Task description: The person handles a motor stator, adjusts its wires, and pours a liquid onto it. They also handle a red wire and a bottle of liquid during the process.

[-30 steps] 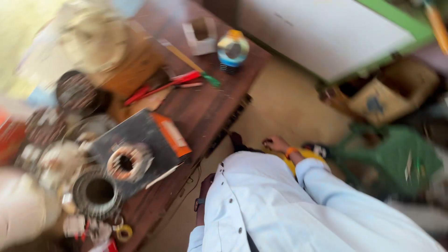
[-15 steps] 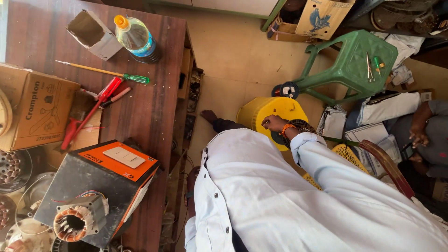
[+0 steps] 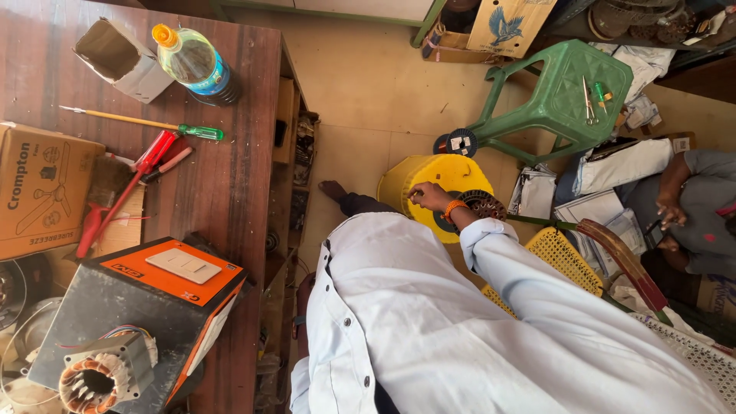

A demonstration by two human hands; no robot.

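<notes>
Beside wooden table [image 3: 230,153], right hand [image 3: 431,198] fingers pinch at yellow bucket [image 3: 429,172] near green stool [image 3: 567,96].

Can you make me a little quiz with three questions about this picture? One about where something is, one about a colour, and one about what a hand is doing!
1. Where is the plastic bottle?
A. on the wooden table
B. on the green stool
C. on the floor

2. What colour is the bucket by the person's hand?
A. blue
B. yellow
C. red

3. What is that hand doing?
A. holding a screwdriver
B. resting on the table
C. reaching down to the bucket's top

Answers:
1 A, it stands on the table beside an open cardboard box.
2 B, its sides are bright yellow.
3 C, the fingers sit at the bucket's top.
</notes>
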